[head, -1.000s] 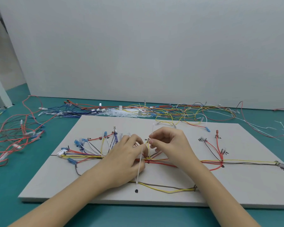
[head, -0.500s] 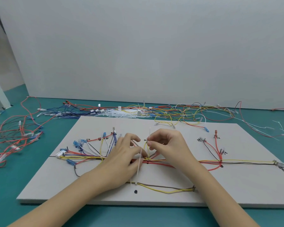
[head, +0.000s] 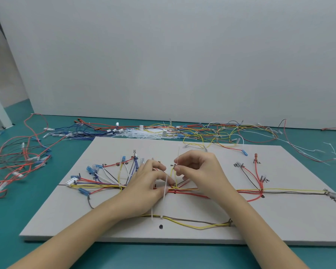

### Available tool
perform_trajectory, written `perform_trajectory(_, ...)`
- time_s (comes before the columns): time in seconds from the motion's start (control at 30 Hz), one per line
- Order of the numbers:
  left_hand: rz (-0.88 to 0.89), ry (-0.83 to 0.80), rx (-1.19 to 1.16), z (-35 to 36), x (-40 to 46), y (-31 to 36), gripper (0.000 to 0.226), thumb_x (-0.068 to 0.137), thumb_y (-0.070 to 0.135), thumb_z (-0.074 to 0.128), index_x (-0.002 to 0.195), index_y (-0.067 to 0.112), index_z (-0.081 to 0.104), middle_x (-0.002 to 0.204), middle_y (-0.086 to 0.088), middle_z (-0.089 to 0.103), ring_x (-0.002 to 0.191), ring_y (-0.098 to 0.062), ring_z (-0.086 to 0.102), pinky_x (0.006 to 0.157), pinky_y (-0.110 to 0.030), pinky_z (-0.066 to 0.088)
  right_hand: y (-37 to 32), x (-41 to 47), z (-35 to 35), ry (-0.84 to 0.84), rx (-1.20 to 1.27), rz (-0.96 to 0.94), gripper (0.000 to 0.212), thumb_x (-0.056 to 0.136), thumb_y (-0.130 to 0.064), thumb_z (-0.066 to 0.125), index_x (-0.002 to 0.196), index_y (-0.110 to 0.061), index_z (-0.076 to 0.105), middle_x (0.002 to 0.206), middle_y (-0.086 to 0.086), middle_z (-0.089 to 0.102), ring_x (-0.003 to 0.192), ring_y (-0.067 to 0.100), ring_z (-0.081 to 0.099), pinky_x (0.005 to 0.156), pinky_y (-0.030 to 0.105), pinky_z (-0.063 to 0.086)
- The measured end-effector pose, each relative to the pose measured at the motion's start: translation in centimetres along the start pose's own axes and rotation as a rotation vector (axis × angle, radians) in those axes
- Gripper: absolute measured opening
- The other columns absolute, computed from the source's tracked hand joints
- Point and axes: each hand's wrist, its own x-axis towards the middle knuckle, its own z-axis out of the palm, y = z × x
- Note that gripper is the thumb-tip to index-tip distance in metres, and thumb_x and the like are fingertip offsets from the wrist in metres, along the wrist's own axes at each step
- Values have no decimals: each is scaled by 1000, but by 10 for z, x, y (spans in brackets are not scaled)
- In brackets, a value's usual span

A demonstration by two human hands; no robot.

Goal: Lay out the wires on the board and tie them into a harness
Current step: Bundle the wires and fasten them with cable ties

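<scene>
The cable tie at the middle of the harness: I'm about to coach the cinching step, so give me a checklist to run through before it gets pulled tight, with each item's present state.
1. Right hand pinches the tie's upright tail: ok.
2. Left hand steadies the wire trunk at the junction: ok.
3. Yellow wire loop caught inside the tie: cannot tell, fingers hide it.
4. Spare cable tie under the left hand's grip lies clear of the junction: not ok, it crosses the trunk.
5. Trunk lies flat on the board: ok.
6. Tie's head threaded: cannot tell.
</scene>
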Motion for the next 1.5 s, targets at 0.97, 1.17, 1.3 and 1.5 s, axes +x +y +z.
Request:
perform_trajectory(0.97, -113, -1, -56, -2, 5, 8, 35, 88, 8, 65, 79, 42, 61, 117, 9, 47, 123, -15, 46, 109, -39, 35, -4, 4, 7, -166, -326, 16, 32, 76, 4, 66, 75, -28, 68, 62, -5, 67, 57, 6, 59, 61, 28, 54)
perform_trajectory(1.17, -98, 11, 8, -2, 5, 10, 26, 89, 15, 67, 83, 40, 64, 114, 11, 48, 121, -12, 44, 108, -35, 33, -6, 5, 1, -220, -250, 117, 28, 79, 7, 65, 76, -20, 68, 62, -1, 66, 57, 14, 59, 62, 32, 53)
perform_trajectory(1.3, -93, 7, -3, -2, 5, 9, 20, 88, 15, 67, 86, 36, 67, 114, 9, 49, 121, -13, 45, 107, -37, 36, -5, 4, 2, -194, -225, 144, 23, 82, 5, 65, 79, -18, 68, 60, -6, 66, 59, 14, 61, 58, 24, 52)
perform_trajectory(1.5, -78, 8, 51, -2, 6, 7, 24, 88, 16, 66, 84, 41, 66, 109, 14, 45, 120, -11, 42, 108, -34, 34, -5, 7, 3, -157, -194, 273, 20, 79, 0, 70, 71, -19, 69, 61, -5, 67, 58, 12, 64, 56, 23, 49)
